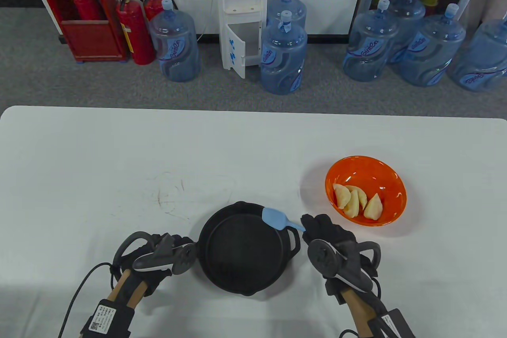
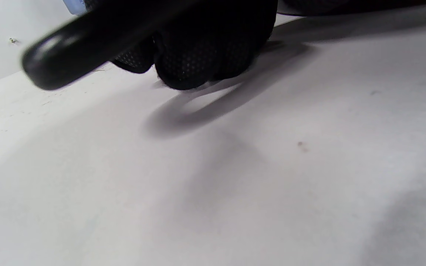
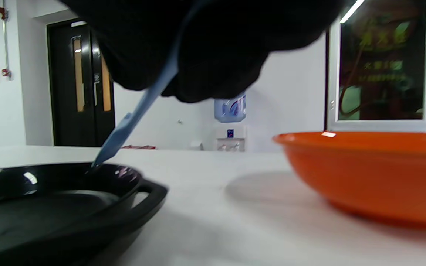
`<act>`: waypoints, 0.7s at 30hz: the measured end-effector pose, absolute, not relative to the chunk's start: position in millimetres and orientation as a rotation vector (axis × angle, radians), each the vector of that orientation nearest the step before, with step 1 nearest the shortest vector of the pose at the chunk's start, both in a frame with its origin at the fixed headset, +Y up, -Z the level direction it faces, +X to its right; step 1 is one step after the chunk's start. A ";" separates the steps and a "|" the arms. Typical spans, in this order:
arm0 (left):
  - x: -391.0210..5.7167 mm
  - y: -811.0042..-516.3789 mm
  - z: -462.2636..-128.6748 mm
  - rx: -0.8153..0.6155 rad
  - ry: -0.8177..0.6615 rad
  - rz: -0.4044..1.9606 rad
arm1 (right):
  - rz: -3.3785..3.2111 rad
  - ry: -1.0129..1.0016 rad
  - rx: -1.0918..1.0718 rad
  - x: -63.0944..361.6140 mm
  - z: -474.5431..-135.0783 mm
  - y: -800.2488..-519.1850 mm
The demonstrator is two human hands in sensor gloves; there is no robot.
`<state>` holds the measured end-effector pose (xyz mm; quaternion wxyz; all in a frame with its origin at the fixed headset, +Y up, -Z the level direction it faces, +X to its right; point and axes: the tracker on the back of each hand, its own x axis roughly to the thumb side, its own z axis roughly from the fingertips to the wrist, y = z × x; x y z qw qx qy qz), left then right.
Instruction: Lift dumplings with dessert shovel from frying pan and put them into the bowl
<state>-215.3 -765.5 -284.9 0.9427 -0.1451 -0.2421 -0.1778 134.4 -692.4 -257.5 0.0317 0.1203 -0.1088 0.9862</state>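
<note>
The frying pan [image 1: 242, 253] is steadied at its handle by the gripping left hand [image 1: 166, 253] while the dessert shovel [image 1: 277, 220] — pinched by the right hand [image 1: 328, 235] — rests over the emptied pan, the dumplings [image 1: 358, 201] already lying in the bowl [image 1: 392, 183].

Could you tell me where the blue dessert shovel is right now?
In the table view, the right hand holds the dessert shovel, blade over the frying pan's far right rim, left of the orange bowl.
</note>
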 end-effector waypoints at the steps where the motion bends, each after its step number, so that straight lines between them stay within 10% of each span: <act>1: -215.3 -765.5 -284.9 -0.296 -0.494 -0.363 | 3.040 -0.285 0.383 130.1 -258.8 -696.4; 21: -214.4 -764.9 -284.7 -0.292 -0.494 -0.370 | 3.230 -0.319 0.592 78.4 -255.7 -725.2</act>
